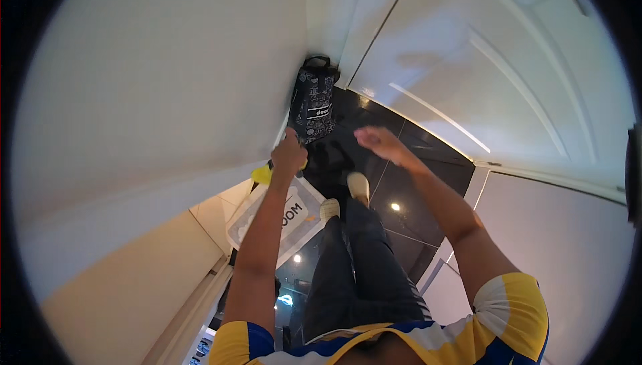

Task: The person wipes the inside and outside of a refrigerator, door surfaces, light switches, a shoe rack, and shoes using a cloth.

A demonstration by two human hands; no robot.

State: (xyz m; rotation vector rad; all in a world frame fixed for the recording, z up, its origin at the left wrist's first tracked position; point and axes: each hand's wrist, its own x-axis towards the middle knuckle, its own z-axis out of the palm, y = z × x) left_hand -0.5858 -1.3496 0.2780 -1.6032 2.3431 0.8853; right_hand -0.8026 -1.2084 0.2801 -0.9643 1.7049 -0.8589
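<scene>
My left hand (289,155) is closed around a yellow and black object (262,174). Most of that object hides behind the hand, so its kind is unclear. It is above a grey bath mat (312,198) with printed letters, beside the left wall. Just beyond the hand, a dark patterned fabric bag (317,95) with a top handle stands upright in the corner. My right hand (383,144) hovers over the dark tiled floor (401,177), right of the bag and apart from it. It is blurred, its fingers loosely bent, and nothing shows in it.
A white panelled door (446,79) stands ahead to the right, with a white panel (556,224) on the near right. The plain wall (165,74) rises close on the left. My feet, in light slippers (358,188), stand at the mat's edge. The glossy tiles reflect lights.
</scene>
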